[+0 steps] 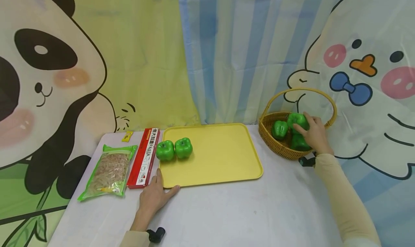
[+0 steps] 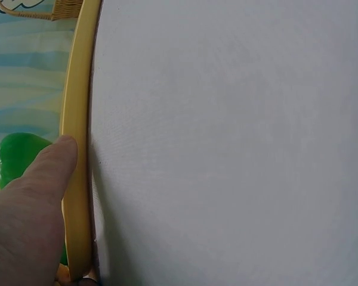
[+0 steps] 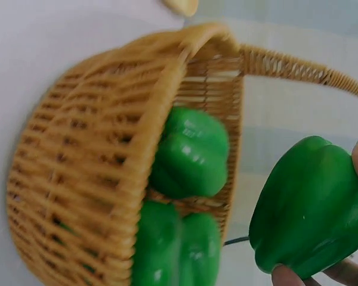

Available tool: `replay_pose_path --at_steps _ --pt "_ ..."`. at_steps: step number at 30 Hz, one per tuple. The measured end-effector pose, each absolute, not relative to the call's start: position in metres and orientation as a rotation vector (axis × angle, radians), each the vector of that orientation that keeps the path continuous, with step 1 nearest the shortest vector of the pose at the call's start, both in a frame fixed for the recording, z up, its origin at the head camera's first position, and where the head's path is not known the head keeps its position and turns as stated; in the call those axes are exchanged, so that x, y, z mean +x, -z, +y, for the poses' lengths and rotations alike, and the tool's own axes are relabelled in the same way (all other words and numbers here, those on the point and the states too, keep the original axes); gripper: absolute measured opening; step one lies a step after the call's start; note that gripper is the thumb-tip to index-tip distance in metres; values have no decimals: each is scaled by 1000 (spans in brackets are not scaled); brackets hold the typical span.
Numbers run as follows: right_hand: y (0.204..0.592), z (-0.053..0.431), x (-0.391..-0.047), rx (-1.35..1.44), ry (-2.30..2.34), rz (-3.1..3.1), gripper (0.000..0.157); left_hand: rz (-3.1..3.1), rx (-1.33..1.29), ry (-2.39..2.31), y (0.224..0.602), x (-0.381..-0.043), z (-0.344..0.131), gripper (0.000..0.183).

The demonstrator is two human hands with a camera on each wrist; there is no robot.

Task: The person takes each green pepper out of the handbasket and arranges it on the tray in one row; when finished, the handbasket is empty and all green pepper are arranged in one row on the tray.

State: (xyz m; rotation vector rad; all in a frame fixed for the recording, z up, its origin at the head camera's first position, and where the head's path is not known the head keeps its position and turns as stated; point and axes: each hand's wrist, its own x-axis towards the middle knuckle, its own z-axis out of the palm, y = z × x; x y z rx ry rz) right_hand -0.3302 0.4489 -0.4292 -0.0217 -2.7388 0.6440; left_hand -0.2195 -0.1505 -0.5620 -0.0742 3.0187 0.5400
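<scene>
The right hand (image 1: 316,133) is gripping a pepper (image 3: 310,205) over a basket (image 1: 278,148); the left hand (image 1: 154,195) is touching a tray (image 1: 220,157), fingers straight.

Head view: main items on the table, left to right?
Green-edged bag → red pasta box → yellow tray with two green peppers at its left end → wicker basket.

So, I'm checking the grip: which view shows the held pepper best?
Right wrist: the held pepper appears large, nearly whole. Head view shows it small, partly covered by the right hand; left wrist doesn't show it.
</scene>
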Motion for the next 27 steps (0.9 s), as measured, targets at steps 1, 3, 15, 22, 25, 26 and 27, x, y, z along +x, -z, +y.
replay_pose_path --at_steps 1,3,15,22,25,26,27 --pt "427 446 -330 -17 -649 -2744 80 3021 -72 -538 562 -220 -151 121" --pt "423 441 -328 -11 -665 -2760 79 3027 -70 -536 563 -219 -151 121" --pt "410 407 -325 165 -701 -2667 67 3017 -75 -522 563 -219 -151 121" --pt "414 381 -337 295 -693 -2558 61 3013 -81 -527 563 -220 -151 120" --pt "416 370 -340 333 -714 -2541 60 3010 -84 -531 563 -220 -151 120" --pt "417 366 -341 343 -725 -2535 60 3008 -84 -532 563 -219 -150 120" --pt "417 362 -341 349 -732 -2532 59 3009 -84 -531 563 -219 -150 120"
